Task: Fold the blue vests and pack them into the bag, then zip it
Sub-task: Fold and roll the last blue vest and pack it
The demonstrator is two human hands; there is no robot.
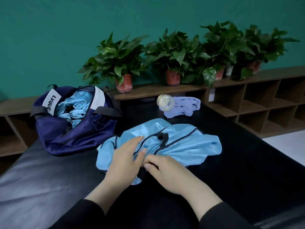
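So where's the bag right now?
The navy bag sits open on the black surface, far left, left of the spread blue vest.

The room is dim and evenly lit, with a cool green-blue cast from the wall. Soft light from the left puts a pale grey sheen on the black cushion, while its right half stays near featureless black. Shadows are weak and diffuse. Wide-angle distortion bends the shelf and tilts the plants outward. The left hand is slightly smeared by motion, and detail everywhere is soft and compressed
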